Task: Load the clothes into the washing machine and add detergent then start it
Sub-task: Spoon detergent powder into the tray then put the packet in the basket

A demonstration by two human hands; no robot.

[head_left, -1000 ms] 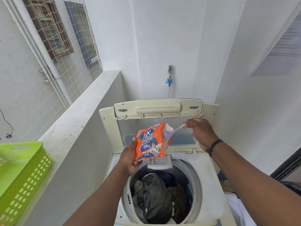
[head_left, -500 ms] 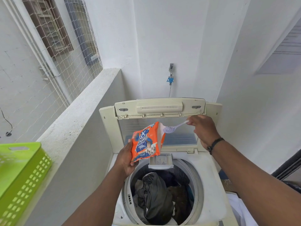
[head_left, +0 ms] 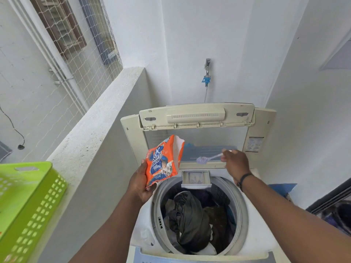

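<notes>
I am in the detergent step: the clothes (head_left: 191, 221) already lie heaped in the drum of the washing machine (head_left: 252, 230), below and between my two hands, and the lid stands raised behind them. My left hand (head_left: 141, 184) is clamped on the lower edge of the orange detergent packet (head_left: 163, 162), holding it upright with its torn mouth turned toward my right hand. My right hand (head_left: 235, 164) is pinched together on the handle of a small plastic spoon (head_left: 209, 158), whose bowl points back toward the packet and carries what looks like a pale heap of powder, though the blur there leaves me unsure how full it is. The small detergent tray (head_left: 195, 178) sits open at the drum's rim, just below the spoon and between my hands. As I judge it, the next move calls for bringing the spoon level down over that tray and tipping it slowly, so that the powder falls inside the tray and not on the rim or the clothes. The green basket (head_left: 28, 202) sits well off beyond my left hand, on the ledge (head_left: 91, 133).
</notes>
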